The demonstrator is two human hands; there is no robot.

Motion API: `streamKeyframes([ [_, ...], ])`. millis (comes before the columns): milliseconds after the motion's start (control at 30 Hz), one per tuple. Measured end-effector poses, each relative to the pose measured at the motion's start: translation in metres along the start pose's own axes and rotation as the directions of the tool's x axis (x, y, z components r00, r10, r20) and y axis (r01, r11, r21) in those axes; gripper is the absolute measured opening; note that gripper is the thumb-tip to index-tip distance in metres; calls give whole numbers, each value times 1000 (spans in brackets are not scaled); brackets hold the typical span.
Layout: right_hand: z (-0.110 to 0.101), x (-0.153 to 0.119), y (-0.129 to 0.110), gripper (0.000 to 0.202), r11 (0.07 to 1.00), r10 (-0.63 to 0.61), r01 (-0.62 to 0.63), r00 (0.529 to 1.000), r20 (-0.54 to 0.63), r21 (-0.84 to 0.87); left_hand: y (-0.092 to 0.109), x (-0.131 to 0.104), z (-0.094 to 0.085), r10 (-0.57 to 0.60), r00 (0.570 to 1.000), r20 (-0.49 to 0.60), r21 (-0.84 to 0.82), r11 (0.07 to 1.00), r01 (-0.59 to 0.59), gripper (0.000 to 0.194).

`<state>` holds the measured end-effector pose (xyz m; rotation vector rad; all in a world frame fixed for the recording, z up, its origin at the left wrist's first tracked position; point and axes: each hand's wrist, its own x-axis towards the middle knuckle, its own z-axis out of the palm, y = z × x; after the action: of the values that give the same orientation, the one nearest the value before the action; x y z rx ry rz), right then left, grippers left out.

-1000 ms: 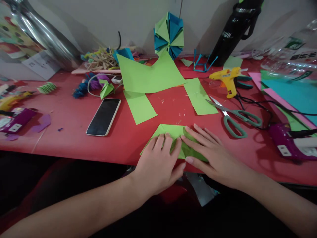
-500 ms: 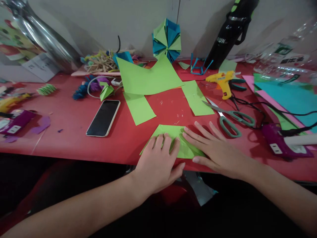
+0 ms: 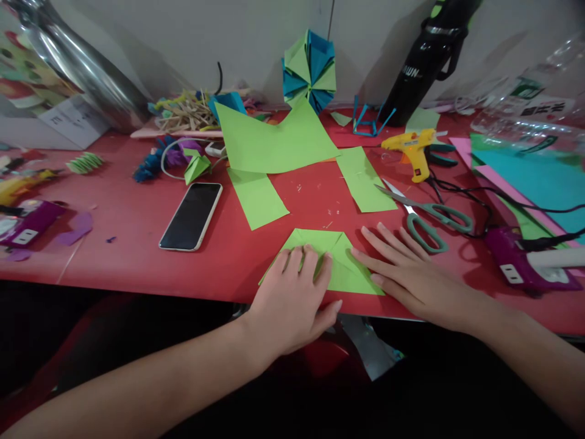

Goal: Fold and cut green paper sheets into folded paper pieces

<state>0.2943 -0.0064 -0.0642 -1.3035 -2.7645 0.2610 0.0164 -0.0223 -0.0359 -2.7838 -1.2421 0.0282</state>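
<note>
A folded green paper (image 3: pixel 340 262) lies flat near the front edge of the red table (image 3: pixel 219 268). Across its left part rests my left hand (image 3: pixel 292 299), fingertips down on the paper and fingers slightly apart, covering some of it. My right hand (image 3: pixel 406 274) is spread at the paper's right edge, its fingers reaching over the table. Behind the hands are a green strip (image 3: pixel 258 198) on the left, another green strip (image 3: pixel 368 180) on the right, and a larger green sheet (image 3: pixel 278 143) overlapping them.
Scissors (image 3: pixel 425 213) lie open behind my right hand, near a yellow glue gun (image 3: pixel 414 149). A purple power strip (image 3: pixel 512 259) with cables sits at the right. To the left is a phone (image 3: pixel 192 216). A black bottle (image 3: pixel 423 67) and a paper ball (image 3: pixel 309 70) stand at the back.
My right hand has slid to the right, uncovering more of the folded paper's right part and a crease. My left hand has stayed in place.
</note>
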Motion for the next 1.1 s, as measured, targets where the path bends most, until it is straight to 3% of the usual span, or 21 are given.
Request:
streamKeyframes([
  [133,-1,-1,-2,51,1000,18,-20,997,-73,-17,0,1,0,3,1000,-1,6,1000,-3,67],
  [300,1,-1,-1,35,999,-54,52,983,-176,-14,0,-1,0,1,1000,-3,16,1000,-1,67],
  [633,-6,-2,1,35,993,-38,56,986,-161,109,2,-2,1,-15,1000,1,34,999,15,68],
  [833,-2,16,-9,23,991,-16,55,956,-293,122,5,-1,4,-35,999,-1,26,999,35,70],
  [900,1,22,-12,29,994,-21,51,960,-278,99,6,0,5,-35,999,-6,18,999,35,71],
  [1100,1,31,-24,50,1000,15,-14,996,-84,11,7,0,3,-26,999,-25,8,1000,26,75],
])
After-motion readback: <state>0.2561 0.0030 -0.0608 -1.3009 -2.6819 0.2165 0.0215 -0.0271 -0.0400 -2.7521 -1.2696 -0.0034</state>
